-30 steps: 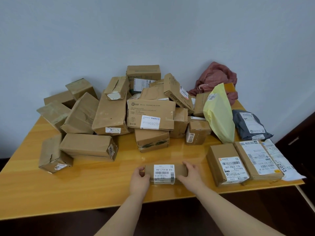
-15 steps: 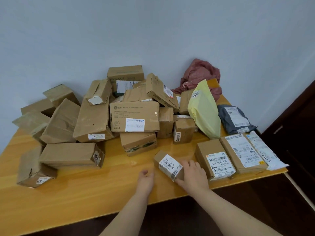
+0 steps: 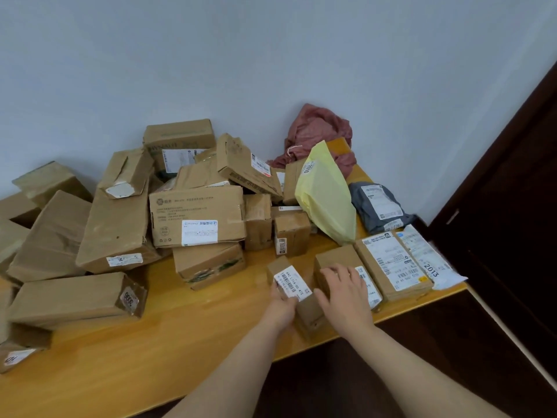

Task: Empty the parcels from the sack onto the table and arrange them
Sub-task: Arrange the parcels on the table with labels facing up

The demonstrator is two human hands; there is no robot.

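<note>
Left hand (image 3: 281,301): grips the left side of the small labelled box (image 3: 294,286), fingers curled against its white label
Right hand (image 3: 343,289): released, lying flat with fingers spread on the flat brown box (image 3: 334,257); the thumb sits beside the small labelled box
Small labelled box: on the counter (image 3: 180,342), turned at an angle, its near end close to the front edge, just beside the flat brown box
Right-hand row: flat brown box, second flat box (image 3: 388,263) and white mailer (image 3: 428,260) lie side by side near the front edge; the mailer's corner pokes past the counter's edge
Pile of cardboard boxes (image 3: 196,218): heaped against the wall, from the left edge to the middle
Yellow bag (image 3: 327,194): leans on the pile, with a grey mailer (image 3: 379,206) just to its right
Reddish sack (image 3: 319,131): crumpled at the back, against the wall
Open room: bare wood along the front – between the long box (image 3: 69,300) at left and the small labelled box
</note>
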